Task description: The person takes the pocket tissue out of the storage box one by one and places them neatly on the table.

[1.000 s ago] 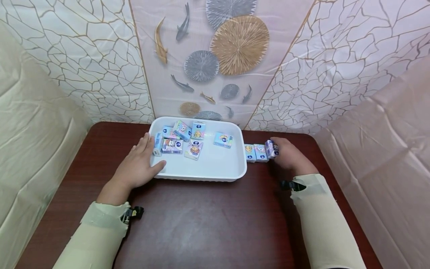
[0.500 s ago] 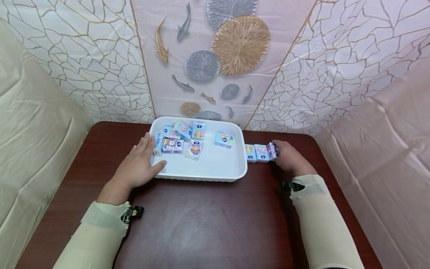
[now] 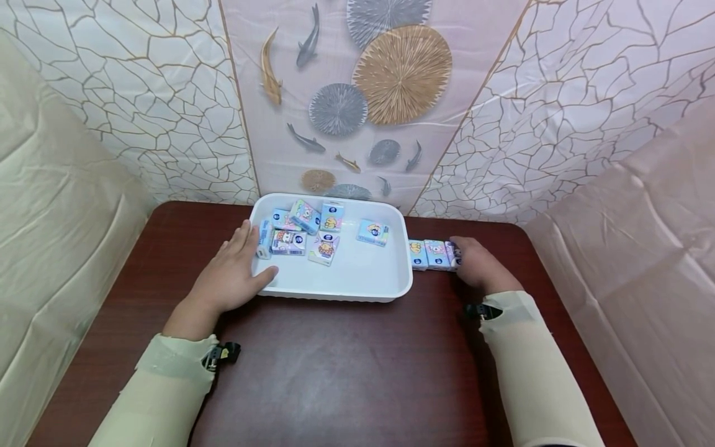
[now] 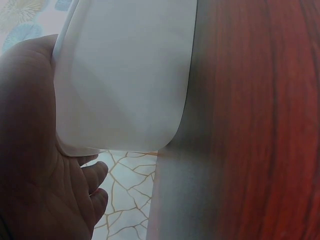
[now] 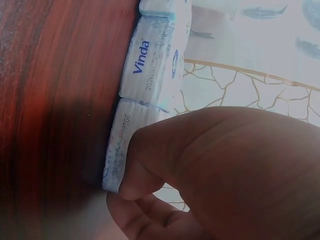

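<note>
7 pks (image 3: 371, 231) in tray (image 3: 363, 273) – 3 pks (image 3: 436, 253) to r.

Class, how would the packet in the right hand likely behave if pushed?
The packet probably yields slightly: its wrapper looks crinkled. Flat-sided, it should slide rather than roll. Lying low on the table, it seems unlikely to tip.

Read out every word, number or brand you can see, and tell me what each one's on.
"Vinda": side of the middle packet in the row beside the tray.
"2026", then blurred characters: same side.
End packet in the right hand: printed code too blurred.
Logos on these and packets inside the tray: too small.
</note>
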Motion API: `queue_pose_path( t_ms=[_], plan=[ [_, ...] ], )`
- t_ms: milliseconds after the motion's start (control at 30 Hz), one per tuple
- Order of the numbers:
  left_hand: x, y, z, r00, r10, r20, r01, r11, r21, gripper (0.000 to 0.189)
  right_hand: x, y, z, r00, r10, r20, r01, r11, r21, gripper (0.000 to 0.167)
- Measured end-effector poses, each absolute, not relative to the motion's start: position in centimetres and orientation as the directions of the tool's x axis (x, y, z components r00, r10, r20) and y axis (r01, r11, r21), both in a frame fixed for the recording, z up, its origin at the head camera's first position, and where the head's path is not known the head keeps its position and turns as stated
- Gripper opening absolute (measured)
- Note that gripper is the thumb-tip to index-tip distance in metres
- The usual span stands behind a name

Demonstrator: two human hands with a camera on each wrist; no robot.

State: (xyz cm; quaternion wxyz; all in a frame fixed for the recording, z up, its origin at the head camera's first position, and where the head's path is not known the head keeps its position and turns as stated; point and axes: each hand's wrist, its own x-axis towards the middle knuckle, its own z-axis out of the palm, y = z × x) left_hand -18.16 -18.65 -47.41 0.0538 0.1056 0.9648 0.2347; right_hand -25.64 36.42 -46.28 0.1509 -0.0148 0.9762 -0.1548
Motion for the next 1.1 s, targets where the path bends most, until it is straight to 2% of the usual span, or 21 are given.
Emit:
queue_pose_path(
  t_ms=[567, 867, 1100],
  plan=[
    [-18.0, -18.6, -47.3, -0.973, 0.224, -0.062, 0.170, 0.869, 0.464, 0.106, -25.2, 36.1, -44.7, -0.957, -0.105, -0.270, -0.024, 0.958, -0.285, 0.091],
    [-18.1, -18.7, -47.5, -0.973, 0.221, -0.068, 0.167, 0.873, 0.458, 0.107, -25.2, 33.5, -41.8, -0.987, -0.111, -0.119, -0.073, 0.956, -0.284, 0.079],
    [-18.2, -18.7, -47.5, -0.974, 0.220, -0.056, 0.171, 0.873, 0.457, 0.107, -25.3, 30.6, -39.7, -0.983, -0.180, -0.030, -0.158, 0.923, -0.351, 0.065]
  ],
)
